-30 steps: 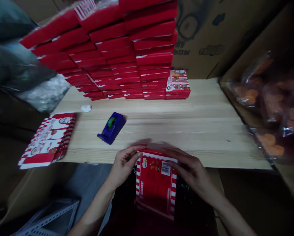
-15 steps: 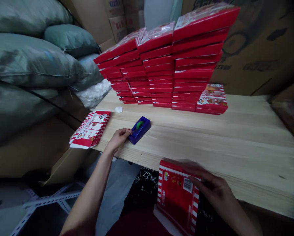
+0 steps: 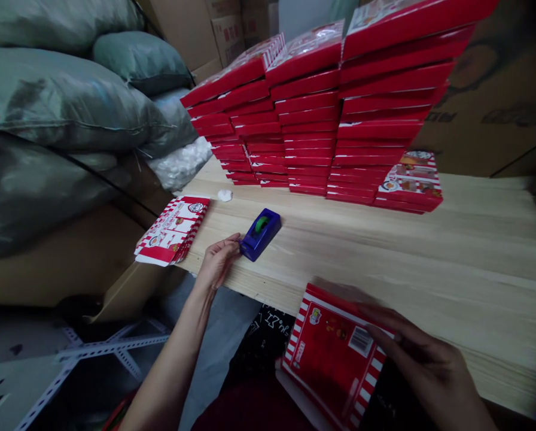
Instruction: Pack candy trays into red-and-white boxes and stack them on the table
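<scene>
- Red box (image 3: 328,365) is tilted over the lap by the table's (image 3: 434,263) near edge, and it's down to one hand now.
- Right hand (image 3: 436,365) has it pinched, thumb on the printed face, fingers behind the edge.
- Left hand (image 3: 218,260) has swapped the box for the blue tape dispenser (image 3: 255,245), fingertips pinched at its front; can't tell if tape's between them.
- So probably a tape-grabbing step, box parked meanwhile.
</scene>
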Demonstrator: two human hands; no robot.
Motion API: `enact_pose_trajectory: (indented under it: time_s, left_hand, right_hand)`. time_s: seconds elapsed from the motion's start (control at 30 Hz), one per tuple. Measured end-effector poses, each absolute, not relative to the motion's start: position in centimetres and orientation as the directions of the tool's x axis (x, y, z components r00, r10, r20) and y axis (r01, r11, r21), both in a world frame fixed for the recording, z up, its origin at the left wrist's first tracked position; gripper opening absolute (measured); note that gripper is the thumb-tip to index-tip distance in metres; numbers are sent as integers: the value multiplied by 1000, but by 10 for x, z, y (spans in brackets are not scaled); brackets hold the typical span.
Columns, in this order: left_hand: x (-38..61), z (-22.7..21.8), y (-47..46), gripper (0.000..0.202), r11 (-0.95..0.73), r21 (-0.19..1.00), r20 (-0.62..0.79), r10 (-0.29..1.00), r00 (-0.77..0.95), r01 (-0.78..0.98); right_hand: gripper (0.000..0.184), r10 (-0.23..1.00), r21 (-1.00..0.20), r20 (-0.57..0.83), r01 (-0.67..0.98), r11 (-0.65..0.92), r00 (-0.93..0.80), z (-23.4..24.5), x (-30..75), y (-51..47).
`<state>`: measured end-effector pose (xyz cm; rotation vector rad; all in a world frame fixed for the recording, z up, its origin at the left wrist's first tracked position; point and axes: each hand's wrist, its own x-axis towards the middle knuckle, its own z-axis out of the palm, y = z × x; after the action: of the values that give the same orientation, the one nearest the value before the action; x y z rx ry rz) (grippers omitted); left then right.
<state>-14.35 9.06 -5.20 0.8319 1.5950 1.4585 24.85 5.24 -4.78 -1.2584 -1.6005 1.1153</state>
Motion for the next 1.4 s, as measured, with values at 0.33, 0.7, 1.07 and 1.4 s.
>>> enact_pose_trajectory:
  time_s: [0.33,0.7,1.07,1.4]
  left_hand:
    - [-116,-48,62,34,18,992,61,797,-601,124]
    - [42,58,17,94,21,950,-106,961,-256,-312]
    - [13,38,30,76,47,982,18,940,-341,182]
    - [-24,23,54,20,-511,445,597,782,182,735]
  right_hand:
    - [24,953,-932,300,201,303,-47,-3,220,45]
    - [51,812,-740,570,352,574,-126,17,192,23]
    - [55,799,-728,585,344,593,-141,6,191,29]
    - [35,879,-866,424,185,464,-218,4,202,42]
